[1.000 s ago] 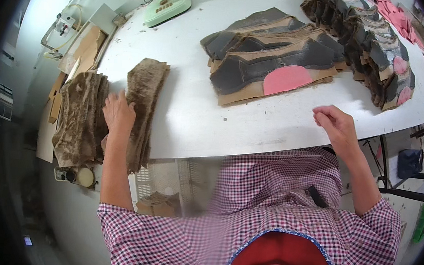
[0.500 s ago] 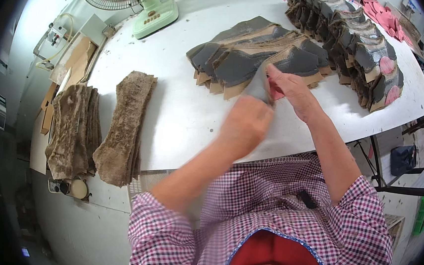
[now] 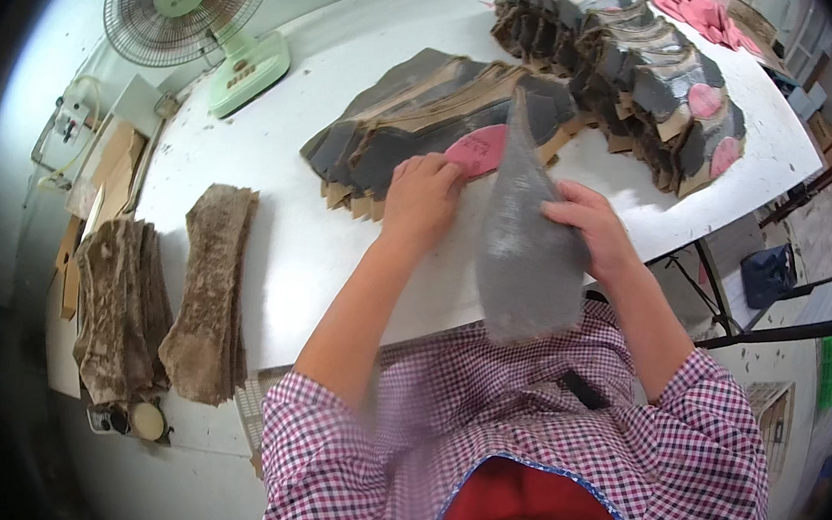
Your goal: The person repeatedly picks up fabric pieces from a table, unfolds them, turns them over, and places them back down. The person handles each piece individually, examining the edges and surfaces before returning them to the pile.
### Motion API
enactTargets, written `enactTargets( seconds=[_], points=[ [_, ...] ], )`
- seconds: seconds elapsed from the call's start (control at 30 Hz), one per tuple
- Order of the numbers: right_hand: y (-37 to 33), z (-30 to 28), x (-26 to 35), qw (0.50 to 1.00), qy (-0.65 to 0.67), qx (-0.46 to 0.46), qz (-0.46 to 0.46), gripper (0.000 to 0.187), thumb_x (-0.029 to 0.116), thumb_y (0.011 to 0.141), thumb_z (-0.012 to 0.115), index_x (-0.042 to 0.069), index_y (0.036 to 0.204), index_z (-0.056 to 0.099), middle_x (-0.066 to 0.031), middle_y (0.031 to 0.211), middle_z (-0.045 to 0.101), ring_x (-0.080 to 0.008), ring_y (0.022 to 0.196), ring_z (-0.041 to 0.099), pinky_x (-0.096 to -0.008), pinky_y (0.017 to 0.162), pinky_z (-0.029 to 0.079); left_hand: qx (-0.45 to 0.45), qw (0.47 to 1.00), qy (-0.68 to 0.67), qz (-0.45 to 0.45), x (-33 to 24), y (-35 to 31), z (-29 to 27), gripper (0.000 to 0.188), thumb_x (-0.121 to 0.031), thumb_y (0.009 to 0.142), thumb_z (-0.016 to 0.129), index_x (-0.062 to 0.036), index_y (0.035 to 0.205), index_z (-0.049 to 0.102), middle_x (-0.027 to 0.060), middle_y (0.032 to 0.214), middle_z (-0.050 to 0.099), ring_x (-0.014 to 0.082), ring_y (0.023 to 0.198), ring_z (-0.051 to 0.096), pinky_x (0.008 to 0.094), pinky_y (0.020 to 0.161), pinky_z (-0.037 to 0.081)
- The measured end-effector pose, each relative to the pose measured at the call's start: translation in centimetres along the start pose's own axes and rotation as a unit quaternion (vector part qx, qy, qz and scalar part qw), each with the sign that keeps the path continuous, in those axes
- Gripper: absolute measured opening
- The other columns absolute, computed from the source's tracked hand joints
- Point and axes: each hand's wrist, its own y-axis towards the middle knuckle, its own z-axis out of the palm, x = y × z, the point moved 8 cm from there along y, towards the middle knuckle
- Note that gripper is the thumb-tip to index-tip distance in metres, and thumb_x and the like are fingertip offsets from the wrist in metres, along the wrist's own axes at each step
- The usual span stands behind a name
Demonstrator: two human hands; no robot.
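Note:
My right hand (image 3: 594,230) pinches a grey pointed sheet piece (image 3: 531,259) by its right edge. The piece stands tilted over the table's front edge, with its narrow tip toward the far side. My left hand (image 3: 424,200) has its fingers closed on one end of a pink oval patch (image 3: 480,151), over the near edge of a fanned pile of dark grey pieces with tan edges (image 3: 398,112). Some of that pile is hidden behind the grey piece and the patch.
Overlapping rows of similar grey pieces (image 3: 646,73), some bearing pink ovals, lie at the far right beside pink material (image 3: 704,17). Two stacks of brown fuzzy pieces (image 3: 210,293) lie at the left. A green fan (image 3: 250,76) stands at the back left of the white table (image 3: 337,264).
My hands have moved apart. The grey piece has swung down toward me in my right hand, while the pink patch shows at my left fingers. The whole view has shifted slightly.

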Motion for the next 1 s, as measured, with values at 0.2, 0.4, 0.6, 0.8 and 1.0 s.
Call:
enactTargets(
  seconds=[0.2,0.4,0.6,0.8,1.0],
  points=[
    [-9.7,-8.8,2.9,0.989,0.063,-0.095,-0.098,0.051,0.011,0.079,0.052,-0.009,0.127,0.051,-0.0161,0.111,0.064,-0.0199,0.097,0.064,-0.0283,0.087,0.05,-0.08,0.995,-0.053,0.029,-0.1,-1.5,-0.3,0.022,-0.017,0.085,0.065,-0.0073,0.105,0.064,0.0102,0.116,0.059,0.0297,0.111,0.052,0.0403,0.099,0.038],
    [-10.4,-3.7,4.1,0.985,0.106,0.031,-0.134,0.05,0.011,0.076,0.053,-0.009,0.122,0.054,-0.0161,0.107,0.065,-0.0191,0.09,0.064,-0.0263,0.082,0.05,-0.021,0.798,-0.57,-0.196,-3.6,-4.7,0.5,0.05,-0.04,0.099,0.045,-0.0034,0.131,0.053,0.0162,0.127,0.055,0.0284,0.122,0.049,0.0423,0.106,0.036],
    [-6.1,0.9,-1.7,0.986,-0.129,0.097,0.05,0.04,0.021,0.087,0.056,-0.007,0.115,0.06,-0.0112,0.106,0.063,-0.0149,0.096,0.056,-0.026,0.084,0.043,-0.051,0.432,-0.892,-0.123,-10.3,-5.4,-3.3,0.081,-0.06,0.09,0.041,-0.0027,0.145,0.029,0.0207,0.142,0.041,0.034,0.131,0.042,0.0488,0.107,0.038],
    [-9.0,6.5,3.7,0.883,-0.382,0.031,-0.272,0.062,0.029,0.083,0.069,-0.005,0.13,0.046,-0.0238,0.122,0.057,-0.0335,0.115,0.055,-0.0388,0.095,0.044,-0.079,0.46,-0.851,-0.239,-8.2,-7.4,-1.9,0.073,-0.043,0.088,0.046,0.0006,0.144,0.028,0.0235,0.141,0.042,0.0345,0.131,0.042,0.0485,0.108,0.037],
    [-7.3,6.1,2.6,0.925,-0.327,-0.011,-0.195,0.025,0.003,0.084,0.06,-0.003,0.109,0.059,-0.0175,0.094,0.067,-0.0229,0.088,0.067,-0.0325,0.077,0.052,-0.035,0.58,-0.786,-0.212,-9.5,-8.4,-2.9,0.057,-0.012,0.083,0.063,0.0059,0.133,0.041,0.0165,0.127,0.054,0.0276,0.121,0.051,0.0412,0.1,0.044]
  ],
)
